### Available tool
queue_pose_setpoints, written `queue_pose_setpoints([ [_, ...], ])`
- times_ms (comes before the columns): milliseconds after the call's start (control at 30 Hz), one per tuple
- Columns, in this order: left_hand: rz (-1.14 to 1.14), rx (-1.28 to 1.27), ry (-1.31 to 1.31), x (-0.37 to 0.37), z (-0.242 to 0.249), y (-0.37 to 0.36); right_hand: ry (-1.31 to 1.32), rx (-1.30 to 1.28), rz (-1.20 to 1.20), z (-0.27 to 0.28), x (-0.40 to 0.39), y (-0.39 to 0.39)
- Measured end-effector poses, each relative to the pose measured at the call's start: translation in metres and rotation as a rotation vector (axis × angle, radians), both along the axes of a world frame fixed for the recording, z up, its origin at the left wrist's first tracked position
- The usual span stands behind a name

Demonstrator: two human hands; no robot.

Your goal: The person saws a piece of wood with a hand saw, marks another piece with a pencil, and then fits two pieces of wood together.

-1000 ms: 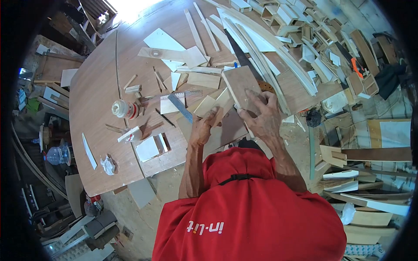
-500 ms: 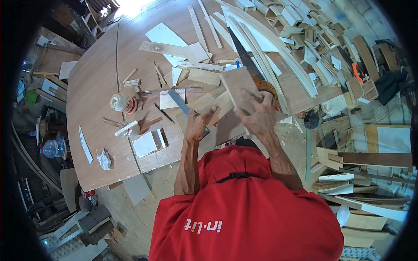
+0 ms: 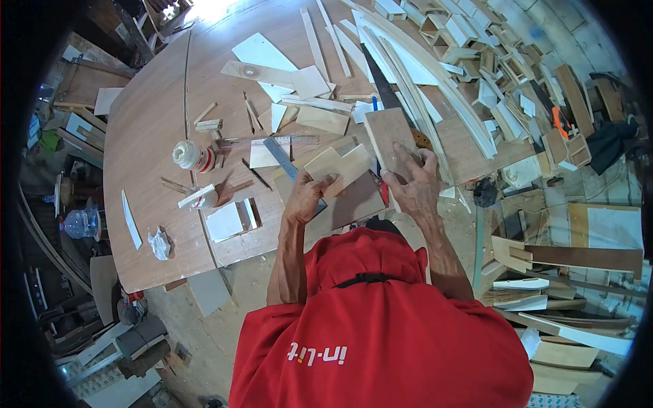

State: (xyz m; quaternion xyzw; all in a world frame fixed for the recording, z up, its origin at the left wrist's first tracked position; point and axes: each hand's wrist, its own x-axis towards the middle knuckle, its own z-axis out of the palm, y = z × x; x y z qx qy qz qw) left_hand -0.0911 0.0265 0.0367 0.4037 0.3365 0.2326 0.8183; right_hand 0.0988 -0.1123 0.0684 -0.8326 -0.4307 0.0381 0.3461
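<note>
My left hand (image 3: 307,196) grips a pale, notched piece of wood (image 3: 345,171) by its near corner, thumb on top. My right hand (image 3: 416,182) is closed on a flat rectangular wooden block (image 3: 389,132), fingers spread over its upper face. The block stands tilted just right of the notched piece, a small gap between them. A thin red object (image 3: 384,193) shows below the block. Beside my left hand lies a square with a blue-grey blade (image 3: 279,156), and left of that a dark pencil (image 3: 256,173).
A white jar with a red label (image 3: 196,157), a small white-faced box (image 3: 226,222) and crumpled white paper (image 3: 160,243) sit on the left of the table (image 3: 146,204). Wood offcuts (image 3: 322,120) and long strips (image 3: 428,102) lie at the back. Wooden boxes (image 3: 449,30) are heaped at right.
The block has moved right with my right hand, away from the notched piece, which now shows more of its face. The red object has come into view.
</note>
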Motion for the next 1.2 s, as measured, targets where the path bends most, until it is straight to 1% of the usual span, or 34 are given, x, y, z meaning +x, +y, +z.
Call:
queue_pose_setpoints([
  [67,-0.127,0.158,0.027,0.001,0.001,0.008,-0.015,0.02,0.109,0.01,-0.008,-0.004],
  [100,-0.13,0.158,0.026,0.004,0.004,0.007,-0.016,0.02,0.105,0.013,-0.012,-0.004],
  [167,-0.08,0.172,0.058,0.009,0.007,0.004,-0.077,-0.107,0.152,0.015,-0.019,-0.005],
  [200,-0.081,0.17,0.061,0.008,0.002,0.004,-0.074,-0.109,0.151,0.013,-0.017,-0.005],
  [267,-0.171,0.352,0.118,0.005,-0.016,0.009,-0.033,-0.186,-0.002,0.007,-0.008,0.0],
  [300,-0.172,0.352,0.119,0.005,-0.02,0.01,-0.031,-0.185,-0.004,0.01,-0.007,0.001],
  [367,-0.139,0.567,0.269,0.006,-0.03,0.008,0.015,-0.193,0.042,0.018,-0.004,-0.003],
  [400,-0.146,0.568,0.266,0.009,-0.023,0.007,0.015,-0.194,0.035,0.021,-0.005,-0.003],
  [467,-0.174,0.758,0.552,0.012,-0.008,0.005,0.097,-0.224,0.148,0.024,-0.012,-0.001],
  [500,-0.179,0.759,0.55,0.013,-0.006,0.005,0.054,-0.234,0.146,0.019,-0.014,0.001],
  [567,-0.131,0.989,0.57,0.015,-0.006,0.002,0.075,-0.254,0.092,0.014,-0.009,0.006],
  [600,-0.135,0.988,0.57,0.012,-0.013,-0.001,0.095,-0.273,0.041,0.012,-0.006,0.008],
  [633,-0.09,0.915,0.472,0.01,-0.024,-0.005,0.094,-0.272,0.037,0.008,0.0,0.009],
  [667,-0.043,0.841,0.375,0.008,-0.034,-0.005,0.023,-0.279,-0.01,0.003,0.009,0.009],
  [700,-0.045,0.841,0.376,0.009,-0.027,-0.005,-0.044,-0.288,-0.058,0.005,0.011,0.01],
  [733,-0.044,0.827,0.425,0.009,-0.02,-0.004,-0.041,-0.29,-0.059,0.008,0.009,0.008],
  [800,-0.036,0.808,0.475,0.011,-0.01,-0.004,0.038,-0.204,0.0,0.018,0.003,0.004],
  [833,-0.047,0.796,0.515,0.014,-0.008,-0.003,0.037,-0.203,-0.003,0.019,-0.002,0.003],
  [900,-0.066,0.787,0.552,0.018,-0.002,-0.002,0.037,-0.204,0.111,0.016,-0.01,0.003],
  [933,-0.086,0.787,0.527,0.018,0.0,-0.003,0.04,-0.205,0.107,0.01,-0.008,0.003],
  [1000,-0.101,0.788,0.503,0.018,-0.003,-0.006,0.009,-0.226,-0.015,-0.004,0.006,0.007],
  [1033,-0.047,0.723,0.364,0.018,-0.011,-0.009,0.011,-0.224,-0.016,-0.008,0.015,0.006],
  [1067,0.005,0.654,0.226,0.018,-0.019,-0.01,0.014,-0.214,-0.066,-0.012,0.025,0.003],
  [1100,0.003,0.653,0.227,0.014,-0.023,-0.006,0.017,-0.208,-0.115,-0.016,0.035,-0.002],
  [1167,-0.195,0.565,0.525,0.008,-0.03,0.007,-0.019,-0.162,-0.144,-0.023,0.05,-0.007],
  [1200,-0.193,0.566,0.527,0.009,-0.04,0.009,-0.054,-0.115,-0.178,-0.028,0.058,-0.01],
])
